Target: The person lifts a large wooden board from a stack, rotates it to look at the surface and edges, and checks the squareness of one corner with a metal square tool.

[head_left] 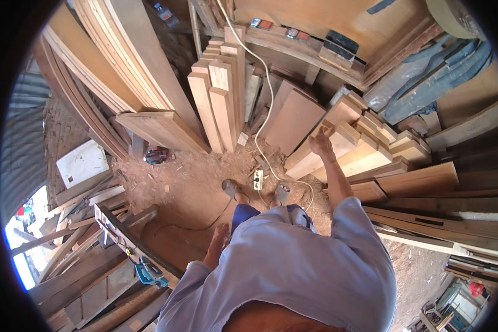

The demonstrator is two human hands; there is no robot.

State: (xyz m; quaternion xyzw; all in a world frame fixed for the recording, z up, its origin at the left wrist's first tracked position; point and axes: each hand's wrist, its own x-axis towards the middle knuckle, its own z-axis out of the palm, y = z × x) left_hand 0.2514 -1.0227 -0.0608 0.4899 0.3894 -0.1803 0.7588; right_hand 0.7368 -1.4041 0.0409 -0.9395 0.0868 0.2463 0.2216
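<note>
My right arm reaches forward to a stack of pale wooden boards (343,141) leaning at the right. The fingers of my right hand (321,145) are bent at the top end of one board and seem to grip its edge; they are partly hard to make out. Beside my left thigh hangs my left hand (220,234), with nothing visible in it and its fingers loosely extended. More upright pale planks (218,91) stand ahead of me, and a wide brown panel (293,119) leans between them and the stack.
A white cable (268,83) runs down to a white socket strip (258,180) between my sandalled feet. A dark red power tool (156,155) lies on the sawdust-covered floor. A teal tool (149,272) rests on timber at the lower left. Long boards (437,207) lie at my right.
</note>
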